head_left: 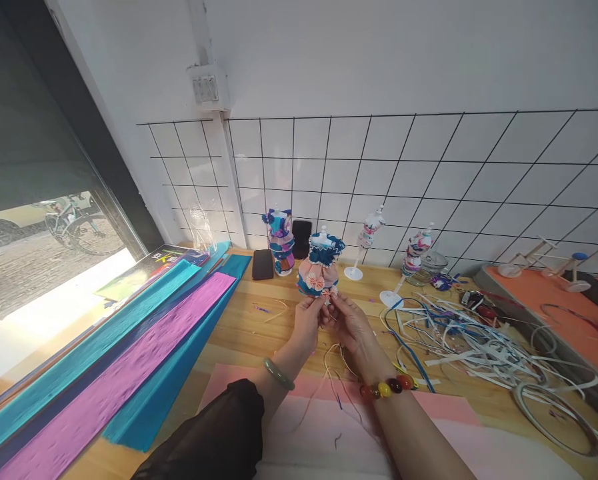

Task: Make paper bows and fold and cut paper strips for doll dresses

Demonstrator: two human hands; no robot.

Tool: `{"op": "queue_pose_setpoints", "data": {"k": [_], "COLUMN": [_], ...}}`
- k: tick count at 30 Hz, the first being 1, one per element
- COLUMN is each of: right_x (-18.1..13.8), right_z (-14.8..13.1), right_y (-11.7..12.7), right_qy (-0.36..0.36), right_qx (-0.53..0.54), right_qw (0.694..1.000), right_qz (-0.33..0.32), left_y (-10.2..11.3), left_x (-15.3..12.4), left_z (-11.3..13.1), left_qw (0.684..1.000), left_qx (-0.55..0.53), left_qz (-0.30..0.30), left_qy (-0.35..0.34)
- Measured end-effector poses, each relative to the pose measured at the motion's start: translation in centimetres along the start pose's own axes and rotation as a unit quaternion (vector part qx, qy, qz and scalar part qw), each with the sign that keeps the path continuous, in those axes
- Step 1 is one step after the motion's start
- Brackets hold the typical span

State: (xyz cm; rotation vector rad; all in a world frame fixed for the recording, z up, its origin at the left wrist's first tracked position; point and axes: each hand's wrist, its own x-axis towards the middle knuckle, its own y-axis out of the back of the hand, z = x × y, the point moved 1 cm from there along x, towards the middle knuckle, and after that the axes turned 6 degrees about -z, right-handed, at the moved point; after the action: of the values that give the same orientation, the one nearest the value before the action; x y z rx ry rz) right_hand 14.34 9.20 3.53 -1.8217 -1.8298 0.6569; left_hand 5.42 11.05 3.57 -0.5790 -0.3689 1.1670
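My left hand (pixel 307 319) and my right hand (pixel 351 321) meet near the middle of the table, fingertips pinched together. Between them is a small pink pleated paper flower (pixel 327 295). Just beyond stands a miniature dress form (pixel 321 267) in a pink and blue crinkled-paper dress, with a similar pink pleated flower on its front. The held flower overlaps the dress's lower edge in view; whether it touches the dress I cannot tell. A green bangle circles my left wrist, and a beaded bracelet my right.
Other dressed forms (pixel 281 243) (pixel 415 257) and two phones (pixel 263 265) stand or lie towards the wall. Long crepe-paper strips (pixel 179 333) cover the left side. Tangled paper cords (pixel 479 347) lie at right, beside an orange-topped surface (pixel 559 313). Pink and white sheets (pixel 429 427) lie in front.
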Motion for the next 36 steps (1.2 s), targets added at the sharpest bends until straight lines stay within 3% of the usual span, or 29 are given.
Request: {"op": "queue_pose_setpoints", "data": {"k": [12,22,36], "right_x": [0.3,0.0,0.3], "right_z": [0.3,-0.2,-0.2], "right_y": [0.6,-0.5,-0.2], "right_qy": [0.012,0.03,0.084], "right_qx": [0.011,0.005,-0.001], "right_qw": [1.0,1.0,0.994], "right_qz": [0.025,0.0,0.071], "left_y": [0.2,0.0,0.1], "left_x": [0.2,-0.2,-0.5], "left_z": [-0.3,-0.6,-0.7], "left_qw": [0.998,0.999,0.999], "left_qx": [-0.053,-0.038,-0.006], "left_qz": [-0.005,0.005,0.037], "left_qy": [0.02,0.018,-0.004]}}
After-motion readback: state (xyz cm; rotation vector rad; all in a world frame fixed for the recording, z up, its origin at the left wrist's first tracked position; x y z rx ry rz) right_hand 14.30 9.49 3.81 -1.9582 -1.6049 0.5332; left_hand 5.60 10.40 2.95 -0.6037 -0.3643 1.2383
